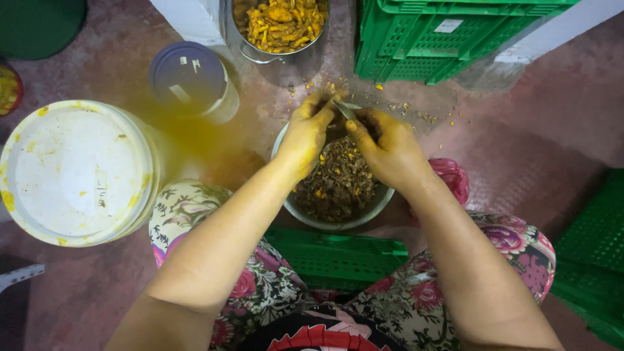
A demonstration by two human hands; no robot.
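- White lidded bucket (78,172) at far left on the floor (533,123), lid on, yellow smears on the rim. Not in use.
- Smaller blue-lidded tub (192,78) behind it, shut as well.
- My left hand (305,133) is stained yellow, fingers curled around a small piece of root; the piece itself is mostly hidden, can't see how much skin is left on it.
- Knife (346,110) sits between both hands, blade at the piece.
- My right hand (390,149) is clenched on the knife handle, thumb up near the blade.
- Both hands hover right over the metal bowl (338,221) between my knees; it is piled with brown peelings and a few yellow bits. Judging by the heap, a good share is peeled.
- Steel pot (279,26) ahead holds yellow-orange roots, well filled. Can't tell whether those are finished or still waiting.
- Green crate (442,39) top right, another at the right edge; contents not visible.
- Scraps scattered on the floor ahead of the bowl.
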